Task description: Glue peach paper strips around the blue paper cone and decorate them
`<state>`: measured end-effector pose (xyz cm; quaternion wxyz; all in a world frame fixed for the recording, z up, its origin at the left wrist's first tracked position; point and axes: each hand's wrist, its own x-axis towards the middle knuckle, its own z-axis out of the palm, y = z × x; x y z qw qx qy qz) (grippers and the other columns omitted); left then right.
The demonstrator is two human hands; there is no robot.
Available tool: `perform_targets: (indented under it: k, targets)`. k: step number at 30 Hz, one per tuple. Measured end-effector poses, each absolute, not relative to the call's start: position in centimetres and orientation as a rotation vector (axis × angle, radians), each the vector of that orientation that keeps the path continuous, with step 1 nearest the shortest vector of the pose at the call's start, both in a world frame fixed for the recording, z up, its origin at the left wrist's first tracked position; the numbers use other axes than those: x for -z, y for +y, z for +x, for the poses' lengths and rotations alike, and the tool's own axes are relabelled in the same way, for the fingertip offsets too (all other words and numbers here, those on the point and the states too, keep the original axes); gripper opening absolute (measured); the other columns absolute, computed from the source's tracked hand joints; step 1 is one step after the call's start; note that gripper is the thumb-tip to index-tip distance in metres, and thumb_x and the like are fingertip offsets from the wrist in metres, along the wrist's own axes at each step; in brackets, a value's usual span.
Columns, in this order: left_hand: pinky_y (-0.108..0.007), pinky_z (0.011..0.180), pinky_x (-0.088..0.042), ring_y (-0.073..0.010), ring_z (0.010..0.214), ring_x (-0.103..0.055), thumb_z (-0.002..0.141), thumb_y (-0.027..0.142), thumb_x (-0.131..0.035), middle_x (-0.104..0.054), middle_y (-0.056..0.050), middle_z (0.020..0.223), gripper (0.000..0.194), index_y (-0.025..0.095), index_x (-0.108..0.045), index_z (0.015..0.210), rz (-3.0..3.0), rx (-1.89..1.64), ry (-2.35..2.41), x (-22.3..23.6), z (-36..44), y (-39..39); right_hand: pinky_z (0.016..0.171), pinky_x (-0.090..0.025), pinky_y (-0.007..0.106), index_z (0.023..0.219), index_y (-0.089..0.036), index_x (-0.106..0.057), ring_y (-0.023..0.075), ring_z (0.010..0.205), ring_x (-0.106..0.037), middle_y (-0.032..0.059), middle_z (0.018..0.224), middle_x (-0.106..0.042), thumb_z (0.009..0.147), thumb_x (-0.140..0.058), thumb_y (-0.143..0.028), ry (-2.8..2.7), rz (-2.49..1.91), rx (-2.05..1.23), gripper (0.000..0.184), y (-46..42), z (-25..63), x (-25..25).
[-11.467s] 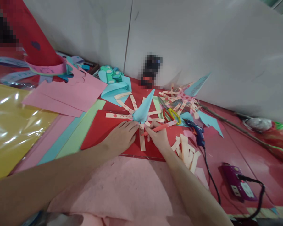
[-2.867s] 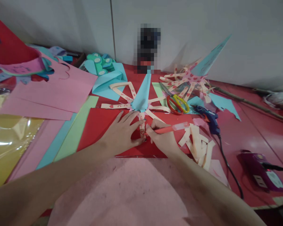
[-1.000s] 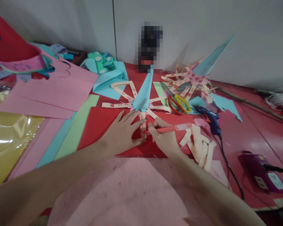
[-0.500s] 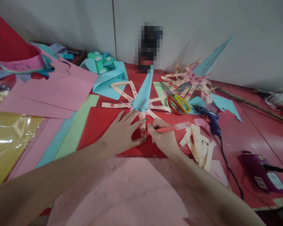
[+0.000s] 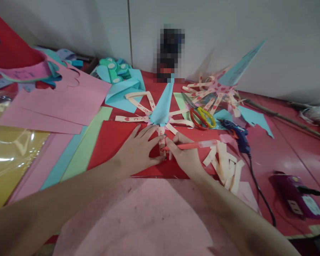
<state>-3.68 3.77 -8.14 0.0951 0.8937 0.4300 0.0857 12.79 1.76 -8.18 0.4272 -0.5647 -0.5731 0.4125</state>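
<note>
A blue paper cone (image 5: pixel 161 108) stands at the middle, with cream paper strips spreading from its base; several carry red letters and hearts. One lettered strip (image 5: pixel 161 142) points toward me over the red sheet (image 5: pixel 109 142). My left hand (image 5: pixel 137 151) lies flat beside it, fingers spread, thumb and forefinger resting on the strip. My right hand (image 5: pixel 185 153) grips a red marker pen (image 5: pixel 190 145), its tip on a red mark near the strip's lower end. The pen lies nearly level, its clear end to the right.
To the right are scissors (image 5: pixel 202 117), a blue glue gun (image 5: pixel 237 135), loose cream strips (image 5: pixel 226 163) and a purple power socket (image 5: pixel 296 195). A second cone with strips (image 5: pixel 237 71) stands behind. Pink sheets (image 5: pixel 56 106) and a red cone hat (image 5: pixel 10 46) are at left.
My right hand and the pen have shifted slightly, with the pen tip moving a little left and up on the strip. My left hand stays in place.
</note>
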Motion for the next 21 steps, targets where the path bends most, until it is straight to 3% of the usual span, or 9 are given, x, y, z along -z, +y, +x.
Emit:
perform_targets:
  k: [17, 21]
  targets:
    - [-0.05, 0.111, -0.022, -0.0281, 0.135, -0.032, 0.085, 0.046, -0.051, -0.035, -0.013, 0.146, 0.051, 0.02, -0.049, 0.128, 2.657, -0.261, 1.266, 8.01, -3.65, 3.79, 0.042, -0.032, 0.02, 0.053, -0.022, -0.033, 0.0063, 0.038, -0.037, -0.0084, 0.042, -0.041, 0.08, -0.053, -0.029, -1.504, -1.411, -0.921, 0.035, 1.79, 12.67, 8.14]
    - [-0.05, 0.111, -0.021, -0.028, 0.135, -0.032, 0.083, 0.047, -0.054, -0.034, -0.013, 0.147, 0.057, 0.02, -0.046, 0.132, 2.648, -0.27, 1.276, 8.13, -3.62, 3.76, 0.043, -0.034, 0.021, 0.054, -0.022, -0.036, 0.0067, 0.038, -0.039, -0.0082, 0.041, -0.043, 0.081, -0.053, -0.029, -1.443, -1.426, -0.962, 0.032, 1.81, 12.71, 8.0]
